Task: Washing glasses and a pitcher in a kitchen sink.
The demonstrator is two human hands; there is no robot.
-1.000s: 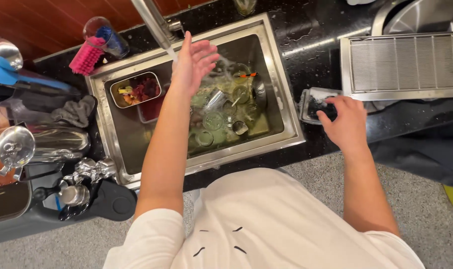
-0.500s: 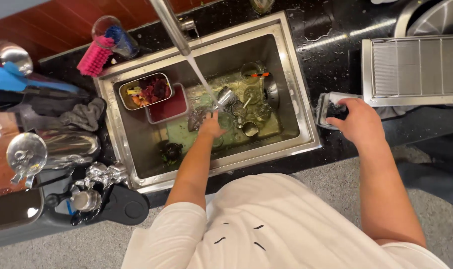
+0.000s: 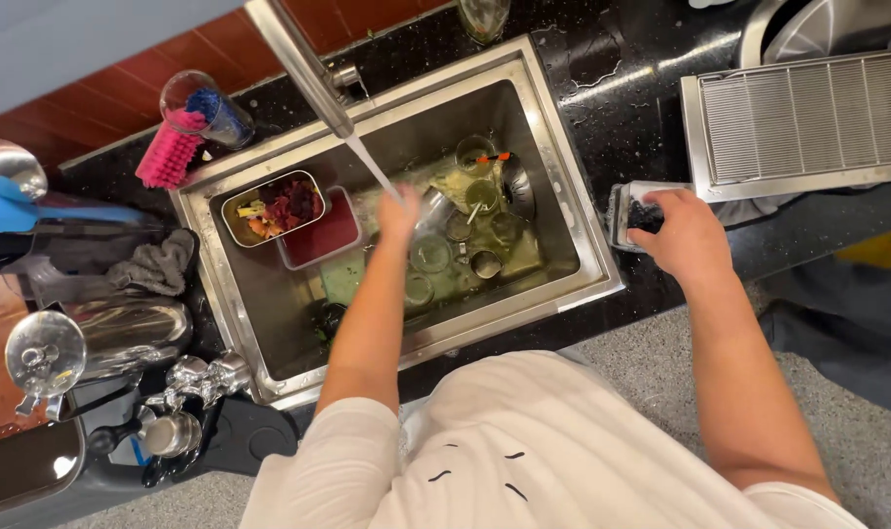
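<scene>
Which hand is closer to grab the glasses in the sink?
Left, probably. The left hand is already down inside the sink, under the running water, right beside the glasses. The right hand is out on the black counter, resting on a small tray.

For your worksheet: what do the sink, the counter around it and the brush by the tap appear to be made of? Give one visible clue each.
Sink: brushed steel, by its dull grey sheen. Counter: polished black stone, probably; speckled, with glossy reflections. Brush: likely plastic, with bright pink bristles.
</scene>
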